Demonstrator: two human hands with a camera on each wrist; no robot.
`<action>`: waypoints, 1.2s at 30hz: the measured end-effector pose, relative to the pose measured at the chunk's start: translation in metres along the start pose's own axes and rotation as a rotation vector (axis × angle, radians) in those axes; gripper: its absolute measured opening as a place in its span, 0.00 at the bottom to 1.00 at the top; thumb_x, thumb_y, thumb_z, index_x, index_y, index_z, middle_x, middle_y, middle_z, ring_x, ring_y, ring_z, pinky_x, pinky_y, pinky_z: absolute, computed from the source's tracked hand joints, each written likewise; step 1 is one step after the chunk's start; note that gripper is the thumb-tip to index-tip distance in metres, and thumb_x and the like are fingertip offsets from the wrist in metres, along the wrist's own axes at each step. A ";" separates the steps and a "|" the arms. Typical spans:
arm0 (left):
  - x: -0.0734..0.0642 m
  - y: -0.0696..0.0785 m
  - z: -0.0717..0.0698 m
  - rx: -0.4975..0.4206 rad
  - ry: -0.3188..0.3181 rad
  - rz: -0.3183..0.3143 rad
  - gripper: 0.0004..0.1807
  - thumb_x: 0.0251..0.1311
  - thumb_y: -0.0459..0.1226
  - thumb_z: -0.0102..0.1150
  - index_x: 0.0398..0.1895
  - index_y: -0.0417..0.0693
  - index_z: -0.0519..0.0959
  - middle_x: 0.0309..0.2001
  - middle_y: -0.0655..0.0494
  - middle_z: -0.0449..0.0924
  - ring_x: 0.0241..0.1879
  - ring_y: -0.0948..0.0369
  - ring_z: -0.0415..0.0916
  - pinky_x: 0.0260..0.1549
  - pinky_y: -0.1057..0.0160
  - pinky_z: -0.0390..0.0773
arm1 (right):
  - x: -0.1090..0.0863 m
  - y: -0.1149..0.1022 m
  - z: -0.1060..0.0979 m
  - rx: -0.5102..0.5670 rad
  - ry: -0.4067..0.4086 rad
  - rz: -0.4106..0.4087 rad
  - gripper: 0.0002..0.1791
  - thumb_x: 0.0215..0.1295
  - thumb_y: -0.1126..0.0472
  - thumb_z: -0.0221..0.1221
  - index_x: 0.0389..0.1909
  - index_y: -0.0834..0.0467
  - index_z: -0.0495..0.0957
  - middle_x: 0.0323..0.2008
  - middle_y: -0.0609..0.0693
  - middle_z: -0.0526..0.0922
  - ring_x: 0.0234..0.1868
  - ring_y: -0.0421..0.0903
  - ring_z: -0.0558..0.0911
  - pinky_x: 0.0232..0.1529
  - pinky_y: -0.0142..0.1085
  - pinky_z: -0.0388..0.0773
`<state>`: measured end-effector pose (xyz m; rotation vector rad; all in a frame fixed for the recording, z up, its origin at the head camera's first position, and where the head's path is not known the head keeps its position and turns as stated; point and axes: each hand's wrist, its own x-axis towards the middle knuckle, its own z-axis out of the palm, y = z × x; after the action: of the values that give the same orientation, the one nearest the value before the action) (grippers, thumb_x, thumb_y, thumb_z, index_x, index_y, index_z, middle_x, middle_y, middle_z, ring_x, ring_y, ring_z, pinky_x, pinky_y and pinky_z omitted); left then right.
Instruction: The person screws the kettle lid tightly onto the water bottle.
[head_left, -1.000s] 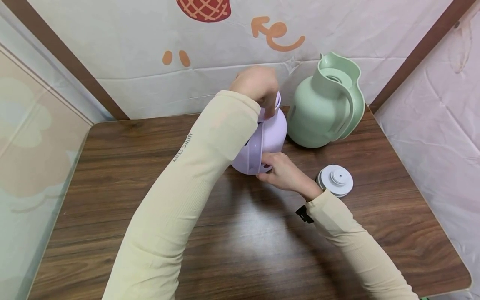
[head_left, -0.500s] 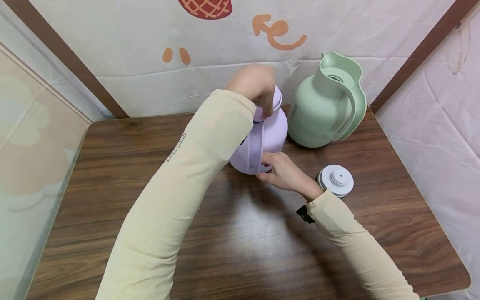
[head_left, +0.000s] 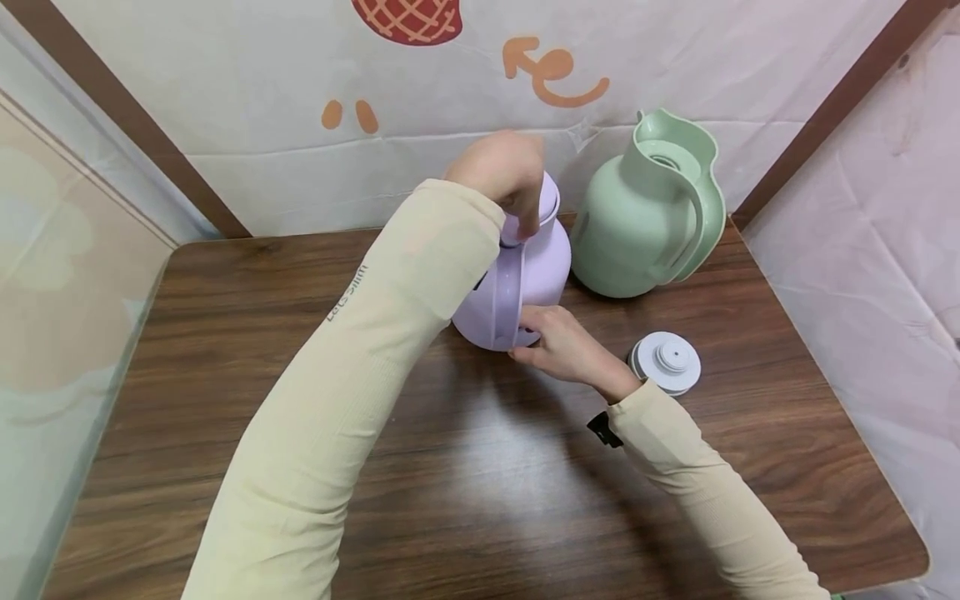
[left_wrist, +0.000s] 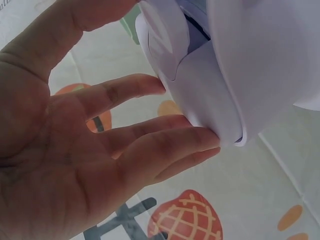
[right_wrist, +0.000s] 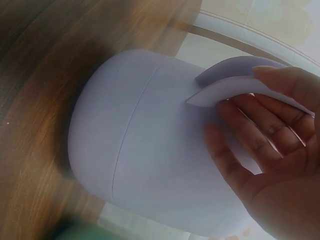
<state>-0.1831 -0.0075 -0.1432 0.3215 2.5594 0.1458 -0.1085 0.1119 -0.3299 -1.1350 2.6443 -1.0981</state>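
Observation:
A lilac thermos jug (head_left: pixel 547 267) stands toward the back of the table, handle facing me. Over its top bends my left hand (head_left: pixel 498 171), thumb and fingers set around the lilac pouring top (left_wrist: pixel 205 90). In the left wrist view the fingertips meet the side of that top, while the thumb tip reaches its upper edge. My right hand (head_left: pixel 566 346) grips the lower part of the handle (head_left: pixel 508 300). Seen from the right wrist, its fingers hook under the handle (right_wrist: pixel 225 92) and the thumb lies on the outside. My left sleeve covers part of the jug's left side.
A mint-green thermos jug (head_left: pixel 637 225) with an uncovered mouth stands close on the right. A round white stopper (head_left: pixel 666 362) lies beside my right wrist. The wooden table (head_left: pixel 480 500) ends at a printed fabric wall (head_left: pixel 285 183) behind the jugs.
My left hand has shifted slightly left over the top. The lilac jug's handle and left side have moved a little left, with the right hand still on the handle.

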 end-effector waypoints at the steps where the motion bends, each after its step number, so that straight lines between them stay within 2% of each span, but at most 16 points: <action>1: -0.001 -0.001 0.001 0.001 0.001 0.002 0.21 0.46 0.34 0.63 0.45 0.44 0.69 0.47 0.53 0.66 0.41 0.59 0.64 0.31 0.67 0.70 | 0.000 -0.001 0.001 0.003 -0.001 0.001 0.10 0.48 0.70 0.61 0.34 0.61 0.77 0.35 0.52 0.81 0.39 0.47 0.79 0.41 0.40 0.74; 7: -0.004 -0.005 0.005 0.030 0.023 0.027 0.22 0.45 0.35 0.65 0.45 0.43 0.71 0.43 0.54 0.66 0.39 0.59 0.63 0.32 0.67 0.68 | 0.001 -0.004 0.003 -0.017 -0.005 0.005 0.09 0.47 0.70 0.62 0.32 0.61 0.77 0.34 0.52 0.81 0.39 0.48 0.79 0.40 0.41 0.74; 17: -0.008 -0.006 0.006 0.008 0.039 0.026 0.25 0.44 0.35 0.67 0.48 0.43 0.71 0.47 0.53 0.68 0.43 0.59 0.64 0.38 0.65 0.70 | 0.001 -0.006 0.004 -0.024 -0.006 0.006 0.10 0.46 0.71 0.63 0.32 0.61 0.76 0.33 0.51 0.81 0.38 0.47 0.79 0.40 0.41 0.73; 23: -0.011 -0.009 0.007 0.005 0.056 0.046 0.28 0.44 0.36 0.67 0.50 0.42 0.69 0.48 0.52 0.68 0.43 0.59 0.65 0.39 0.65 0.69 | 0.001 -0.007 0.004 -0.013 0.001 0.016 0.11 0.45 0.71 0.63 0.33 0.61 0.77 0.34 0.51 0.82 0.39 0.47 0.80 0.40 0.41 0.74; 27: -0.012 -0.012 0.009 -0.011 0.075 0.058 0.27 0.45 0.37 0.67 0.50 0.41 0.69 0.47 0.52 0.68 0.43 0.58 0.65 0.40 0.64 0.68 | 0.002 -0.008 0.005 -0.013 0.002 0.048 0.11 0.46 0.70 0.64 0.32 0.61 0.78 0.34 0.51 0.82 0.39 0.47 0.80 0.40 0.41 0.74; 32: -0.012 -0.017 0.014 0.018 0.101 0.086 0.26 0.47 0.41 0.65 0.49 0.40 0.71 0.47 0.51 0.70 0.44 0.58 0.65 0.42 0.63 0.67 | 0.001 -0.010 0.006 -0.023 0.009 0.081 0.11 0.46 0.70 0.65 0.32 0.61 0.78 0.33 0.51 0.82 0.39 0.48 0.80 0.40 0.41 0.74; 36: -0.012 -0.022 0.018 -0.025 0.140 0.086 0.27 0.50 0.42 0.63 0.52 0.40 0.70 0.49 0.51 0.70 0.46 0.58 0.65 0.45 0.63 0.66 | 0.001 -0.010 0.007 -0.040 0.013 0.079 0.11 0.45 0.71 0.65 0.33 0.61 0.78 0.33 0.51 0.82 0.39 0.49 0.80 0.41 0.41 0.74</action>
<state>-0.1681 -0.0311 -0.1557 0.4254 2.6808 0.2395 -0.1007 0.1027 -0.3287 -1.0239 2.7070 -1.0475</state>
